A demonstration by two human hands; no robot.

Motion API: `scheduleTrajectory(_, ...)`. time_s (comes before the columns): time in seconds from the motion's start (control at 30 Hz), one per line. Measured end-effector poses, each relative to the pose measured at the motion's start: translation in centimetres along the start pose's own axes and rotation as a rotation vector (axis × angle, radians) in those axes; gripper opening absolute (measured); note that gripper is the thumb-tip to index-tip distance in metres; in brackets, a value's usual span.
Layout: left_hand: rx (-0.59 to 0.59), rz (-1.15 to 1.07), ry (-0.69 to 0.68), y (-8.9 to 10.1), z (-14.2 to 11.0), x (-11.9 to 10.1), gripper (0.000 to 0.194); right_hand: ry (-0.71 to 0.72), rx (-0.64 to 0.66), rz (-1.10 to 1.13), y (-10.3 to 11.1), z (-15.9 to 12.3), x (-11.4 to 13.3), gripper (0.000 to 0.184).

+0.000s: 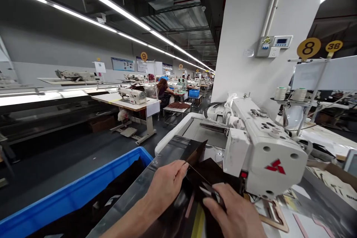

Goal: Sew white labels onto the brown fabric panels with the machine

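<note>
My left hand (pixel 169 179) is closed, thumb and forefinger pinching the end of a thin tan thread (pixel 198 173) above dark brown fabric (pixel 213 169). The thread runs in a straight slant down towards my right hand (pixel 237 210). That hand is wrapped round a pair of thread snips (pixel 208 190), their metal blades pointing left, close under the thread. The fabric lies at the front of a white sewing machine (pixel 275 156), with one corner standing up. My right fingers hide most of the snips' handle.
A blue bin (pixel 80 189) with dark fabric stands at my left. Right of the machine head are a copper-coloured frame (pixel 279 217) and a cardboard box (pixel 334 182) of pale pieces. Thread cones (pixel 280 93) stand behind. A person (pixel 164 91) sits at a table farther off.
</note>
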State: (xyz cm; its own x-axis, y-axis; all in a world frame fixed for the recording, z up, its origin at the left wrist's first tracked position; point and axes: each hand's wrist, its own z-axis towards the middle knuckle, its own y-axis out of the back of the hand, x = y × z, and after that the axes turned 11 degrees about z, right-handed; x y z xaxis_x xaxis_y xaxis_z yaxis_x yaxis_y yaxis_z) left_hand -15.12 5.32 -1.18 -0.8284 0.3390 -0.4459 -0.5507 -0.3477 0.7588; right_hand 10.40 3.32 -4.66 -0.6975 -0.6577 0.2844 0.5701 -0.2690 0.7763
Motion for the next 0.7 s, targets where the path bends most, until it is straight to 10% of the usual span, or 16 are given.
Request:
scheduleTrajectory(0.27, -0.011, -0.085, 0.063, 0.5, -1.1, -0.3, 0.046, -0.072, -0.034, 0.02, -2.3, 3.8, 1.4, 0.049)
scheduleTrajectory(0.7, 0.059, -0.525, 0.361, 1.7, -1.2, -1.1, 0.059, -0.064, 0.02, 0.117, -2.5, 2.8, 1.4, 0.035)
